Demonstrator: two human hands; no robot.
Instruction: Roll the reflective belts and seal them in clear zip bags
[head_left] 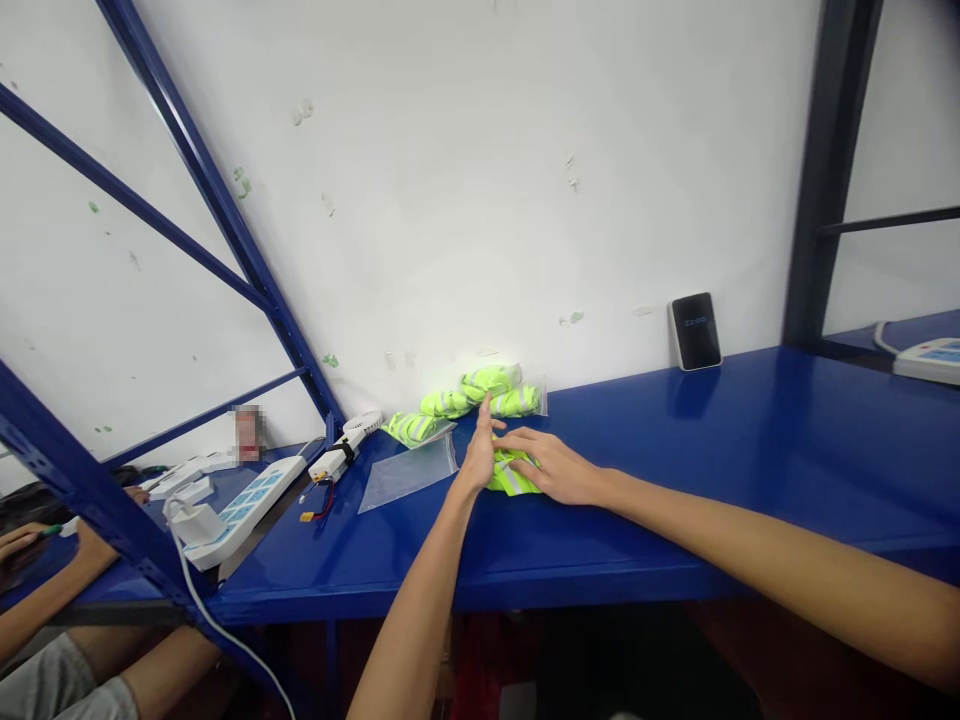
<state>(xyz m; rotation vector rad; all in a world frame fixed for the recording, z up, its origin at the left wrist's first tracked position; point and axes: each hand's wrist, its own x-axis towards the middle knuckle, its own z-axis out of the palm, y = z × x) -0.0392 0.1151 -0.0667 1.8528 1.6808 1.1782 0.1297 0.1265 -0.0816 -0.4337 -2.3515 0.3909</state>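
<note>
A small folded bundle of neon-yellow reflective vest [512,476] with silver stripes lies on the blue table [637,440]. My left hand [481,450] stands on edge against the bundle's left side, fingers stretched out and pointing to the wall. From the right, my right hand [559,468] rests over the bundle with its fingers apart and slightly bent. Part of the bundle is hidden under these fingers. Behind my hands, several packed neon-yellow vests [487,381] in clear bags are heaped by the wall. A flat clear plastic bag [411,474] lies left of my left hand.
Left of the bag are a white handheld fan [361,424], a battery pack with a yellow connector [330,462] and a white power strip [251,505]. A blue rack post [112,500] rises there, with another person's hand [94,548] beyond. A small clock display [695,331] leans on the wall.
</note>
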